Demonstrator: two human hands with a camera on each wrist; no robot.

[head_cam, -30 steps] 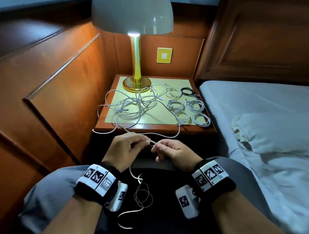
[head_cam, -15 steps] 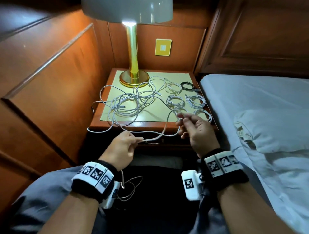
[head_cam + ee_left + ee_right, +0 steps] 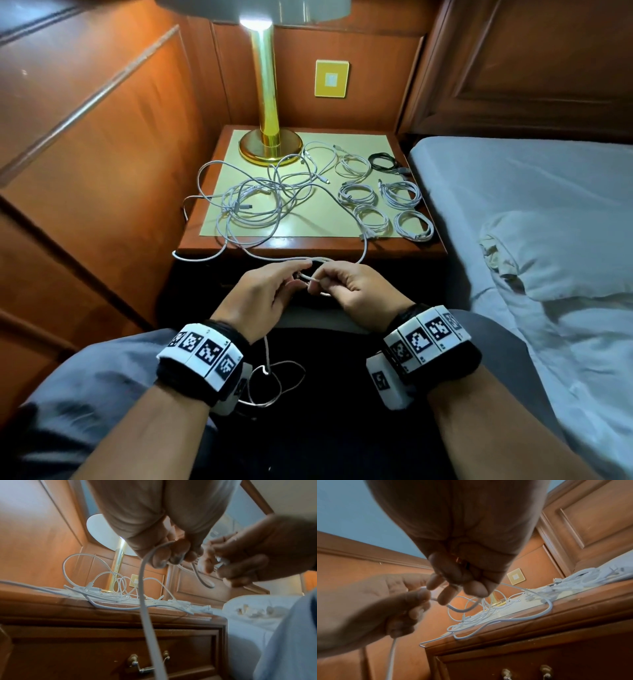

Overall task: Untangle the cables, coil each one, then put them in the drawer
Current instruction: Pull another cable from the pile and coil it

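A white cable (image 3: 364,246) runs off the nightstand's front edge into both hands. My left hand (image 3: 270,291) pinches it (image 3: 145,601) between thumb and fingers; its tail hangs down to loose loops on my lap (image 3: 274,383). My right hand (image 3: 346,289) pinches the same cable (image 3: 462,609) a few centimetres away, the two hands nearly touching. A tangle of white cables (image 3: 253,202) lies on the nightstand's left half. Several coiled white cables (image 3: 373,212) and one coiled black cable (image 3: 383,161) lie on its right half. The drawer (image 3: 109,655) below is closed, with a brass handle (image 3: 145,668).
A gold lamp (image 3: 269,144) stands at the back of the nightstand (image 3: 308,245). Wood panelling rises on the left. A bed with grey sheet (image 3: 513,178) and pillow (image 3: 561,253) lies to the right. My knees flank the dark gap before the drawer.
My right hand had reached forward along the cable toward the nightstand; it has come back to meet the left hand, drawing more cable in. The camera view has dipped slightly.
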